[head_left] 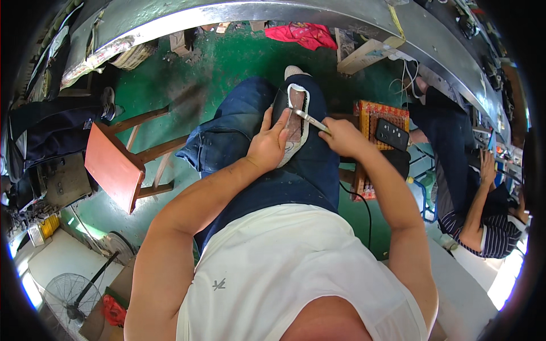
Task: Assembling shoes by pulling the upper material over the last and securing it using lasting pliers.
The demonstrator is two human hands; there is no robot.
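Observation:
A shoe (296, 129) lies across my thighs with its underside up, showing a brown sole board inside a pale turned-in edge, with black material along its left side. My left hand (269, 143) grips the shoe's left side, its thumb reaching up to the sole near the tool's tip. My right hand (344, 138) is closed round the lower end of a slim silvery metal tool (311, 120). The tool's head meets the middle of the sole board beside my left thumb; its exact kind is too small to make out.
A metal-edged bench (239, 13) curves across the far side. An orange-topped wooden stool (114, 165) lies tipped at left. A black phone (392, 134) rests on a slatted seat (368, 113) at right. Another person (483, 227) sits beyond it. A fan (71, 301) stands lower left.

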